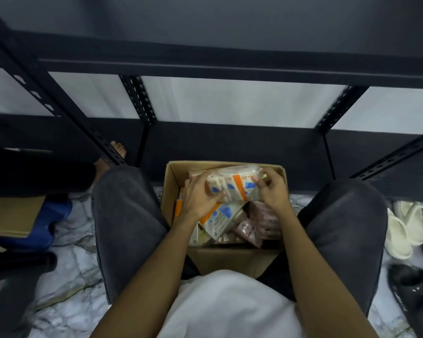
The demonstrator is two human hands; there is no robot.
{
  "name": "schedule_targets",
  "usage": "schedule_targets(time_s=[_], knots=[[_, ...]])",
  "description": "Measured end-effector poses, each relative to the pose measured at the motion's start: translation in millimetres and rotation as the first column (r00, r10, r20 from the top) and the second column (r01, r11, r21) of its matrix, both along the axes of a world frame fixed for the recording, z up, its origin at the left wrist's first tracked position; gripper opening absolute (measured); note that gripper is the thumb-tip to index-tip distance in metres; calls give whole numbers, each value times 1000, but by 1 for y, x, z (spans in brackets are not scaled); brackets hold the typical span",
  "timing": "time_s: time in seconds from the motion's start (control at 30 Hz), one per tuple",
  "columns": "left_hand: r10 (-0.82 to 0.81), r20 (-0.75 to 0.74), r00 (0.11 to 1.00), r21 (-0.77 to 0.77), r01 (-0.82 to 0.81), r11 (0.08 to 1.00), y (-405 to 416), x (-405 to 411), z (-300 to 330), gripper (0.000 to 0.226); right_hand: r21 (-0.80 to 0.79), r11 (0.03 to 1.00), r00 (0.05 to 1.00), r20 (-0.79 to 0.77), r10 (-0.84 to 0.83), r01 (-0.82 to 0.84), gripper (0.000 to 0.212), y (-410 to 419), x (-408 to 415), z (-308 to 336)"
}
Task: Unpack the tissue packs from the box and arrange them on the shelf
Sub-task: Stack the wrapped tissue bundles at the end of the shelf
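Note:
An open cardboard box (171,181) stands on the floor between my knees. Over its far half I hold a white tissue pack (235,184) with an orange stripe and blue marks. My left hand (200,196) grips its left end and my right hand (272,191) grips its right end. Below it in the box lie another white tissue pack (220,223) and several pink packs (257,223). The black metal shelf (230,140) stands right behind the box, its lower board dark and bare.
Another person's bare foot (115,152) and dark trouser leg sit at the left by a shelf post (59,101). A blue item (51,220) and cardboard lie at left. White slippers (408,228) and black sandals (415,289) lie at right on the marble floor.

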State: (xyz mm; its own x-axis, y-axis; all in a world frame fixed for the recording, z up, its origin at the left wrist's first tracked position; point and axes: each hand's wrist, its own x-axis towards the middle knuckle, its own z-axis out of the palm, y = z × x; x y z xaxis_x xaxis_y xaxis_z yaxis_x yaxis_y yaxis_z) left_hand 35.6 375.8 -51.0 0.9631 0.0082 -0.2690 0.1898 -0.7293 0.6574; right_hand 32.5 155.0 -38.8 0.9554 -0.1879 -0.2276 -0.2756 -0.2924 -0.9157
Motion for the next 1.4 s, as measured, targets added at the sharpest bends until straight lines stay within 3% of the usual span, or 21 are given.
schedule_targets(time_s=[0.13,0.23,0.37,0.5,0.63,0.77,0.87,0.97,1.07,1.2,1.3,1.4], knots=[[-189,-133,973,184,212,960,4,11,-14,120,69,997,1000,-4,28,-27,8,-10,-7,8],[-249,-193,949,179,284,942,10,26,-15,101,154,988,1000,-10,-6,7,16,-17,-11,7],[-182,-166,969,47,192,980,2,16,-13,85,347,921,984,-76,-163,179,25,-19,-16,12],[-206,29,978,176,198,964,-12,1,5,82,473,806,934,-183,-305,356,37,-17,-17,18],[-328,232,916,343,238,909,-11,-2,44,88,548,643,844,-315,-434,535,44,-16,-20,31],[-347,414,842,329,216,919,6,-3,86,90,681,611,906,-210,-368,405,47,-14,-23,59],[-314,537,783,219,230,948,21,3,128,94,786,559,958,-149,-243,264,57,-17,-34,83],[-342,660,669,175,306,936,24,9,176,91,830,537,983,-72,-169,153,56,-20,-48,116],[-393,740,545,236,336,912,22,22,227,85,774,633,984,100,-146,15,48,-31,-53,162],[-374,808,455,280,263,923,15,39,289,85,569,821,895,392,-212,-55,43,-54,-40,237],[-387,780,492,302,246,921,8,62,334,86,276,956,792,603,-95,-95,54,-62,-30,289],[-573,608,549,501,294,814,-7,102,379,81,-50,999,744,667,30,5,48,-57,-2,311]])
